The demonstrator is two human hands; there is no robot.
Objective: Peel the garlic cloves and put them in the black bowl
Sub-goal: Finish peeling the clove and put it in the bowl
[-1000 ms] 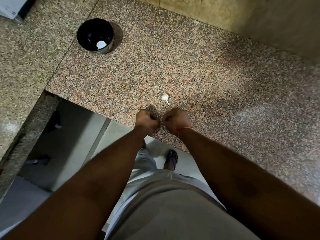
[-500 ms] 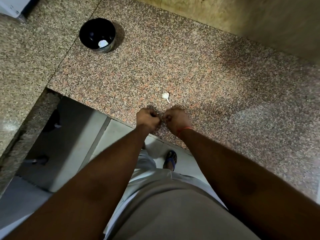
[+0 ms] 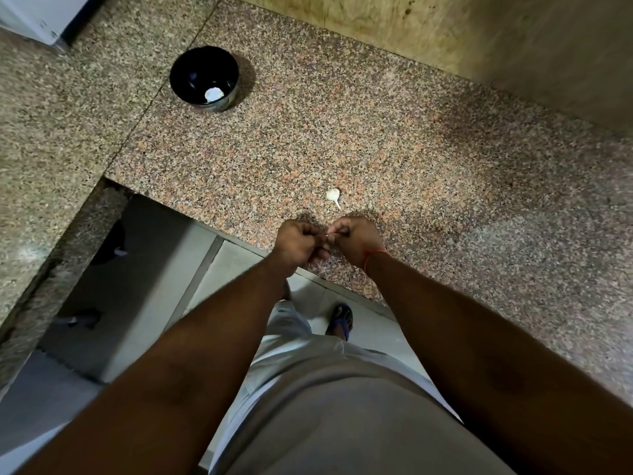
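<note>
Garlic clove [image 3: 328, 237], visible only as a small pale speck, was pinched between the 2 hands above the near edge of the granite surface [image 3: 428, 173]. Left hand [image 3: 298, 245] had its fingers [image 3: 317, 238] curled inward, thumb and forefinger closing on the clove from the left; right hand [image 3: 356, 238] likewise had its fingers curled, gripping the same clove from the right, so that the fingertips of both hands met at it. A thin red thread [image 3: 373, 257] circled the right wrist. Just beyond the hands, apart from them, 1 further pale garlic piece [image 3: 333, 195] with a thin stalk lay on the surface; whether it was a clove or loose skin could not be told. Black bowl [image 3: 204, 78] stood upright on the surface, well apart from the hands at far left, beside a seam between 2 stone slabs, and held 1 white piece [image 3: 214, 94] against its near inner wall. Below the surface edge a tiled floor [image 3: 239, 265] and 1 blue sandal [image 3: 342, 320] showed. A white appliance corner [image 3: 37, 15] occupied the far left.
</note>
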